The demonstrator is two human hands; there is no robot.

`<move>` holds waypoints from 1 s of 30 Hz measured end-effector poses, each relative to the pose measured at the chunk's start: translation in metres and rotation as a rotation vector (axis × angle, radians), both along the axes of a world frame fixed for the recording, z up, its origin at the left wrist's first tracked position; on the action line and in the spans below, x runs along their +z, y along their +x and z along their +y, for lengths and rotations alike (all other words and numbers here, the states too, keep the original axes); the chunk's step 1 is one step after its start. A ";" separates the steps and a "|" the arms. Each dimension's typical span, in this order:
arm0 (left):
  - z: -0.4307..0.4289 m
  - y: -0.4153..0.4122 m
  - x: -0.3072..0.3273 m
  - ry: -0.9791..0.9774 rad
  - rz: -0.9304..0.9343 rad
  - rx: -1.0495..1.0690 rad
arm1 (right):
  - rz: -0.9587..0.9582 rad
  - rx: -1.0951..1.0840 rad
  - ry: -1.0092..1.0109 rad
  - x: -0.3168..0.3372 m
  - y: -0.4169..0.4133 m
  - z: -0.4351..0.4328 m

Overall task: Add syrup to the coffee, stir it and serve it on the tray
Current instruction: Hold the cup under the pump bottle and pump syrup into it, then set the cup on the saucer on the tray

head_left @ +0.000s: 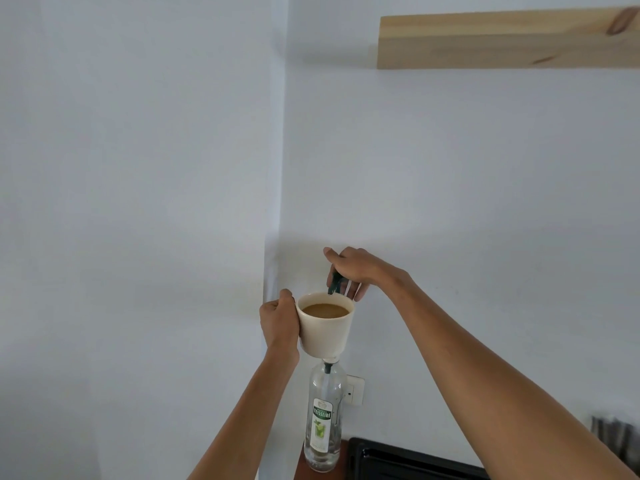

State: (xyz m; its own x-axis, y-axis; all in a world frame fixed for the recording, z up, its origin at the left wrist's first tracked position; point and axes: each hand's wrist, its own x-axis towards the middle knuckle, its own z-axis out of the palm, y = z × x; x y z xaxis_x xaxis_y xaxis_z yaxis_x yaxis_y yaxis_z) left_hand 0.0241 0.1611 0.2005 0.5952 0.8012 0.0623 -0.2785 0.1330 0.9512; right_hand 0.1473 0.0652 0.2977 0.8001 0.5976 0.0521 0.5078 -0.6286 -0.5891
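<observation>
My left hand (pixel 278 323) grips the handle of a cream mug (pixel 325 336) and holds it up in front of the white wall. Light brown coffee (pixel 325 310) fills the mug nearly to the rim. Straight below the mug stands a clear glass syrup bottle (pixel 322 417) with a green and white label; its neck is hidden behind the mug. My right hand (pixel 356 268) is closed over the bottle's pump head, and the dark green spout (pixel 334 284) points down at the mug's far rim.
A black tray (pixel 398 460) lies at the bottom, right of the bottle. A white wall socket (pixel 356 389) sits behind the bottle. A pale wooden shelf (pixel 505 38) hangs high on the right. Dark blurred items (pixel 614 441) stand at the right edge.
</observation>
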 end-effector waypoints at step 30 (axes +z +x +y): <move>-0.140 -0.004 -0.101 -0.029 0.122 -0.114 | 0.409 -0.079 0.596 -0.178 -0.097 -0.225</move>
State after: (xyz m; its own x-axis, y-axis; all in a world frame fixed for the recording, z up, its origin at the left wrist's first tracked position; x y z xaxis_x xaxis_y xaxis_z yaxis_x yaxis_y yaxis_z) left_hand 0.0205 0.0216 0.1000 0.6841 0.7284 -0.0379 -0.1431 0.1849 0.9723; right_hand 0.0507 -0.1597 0.1195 0.8649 0.5005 0.0378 0.1396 -0.1676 -0.9759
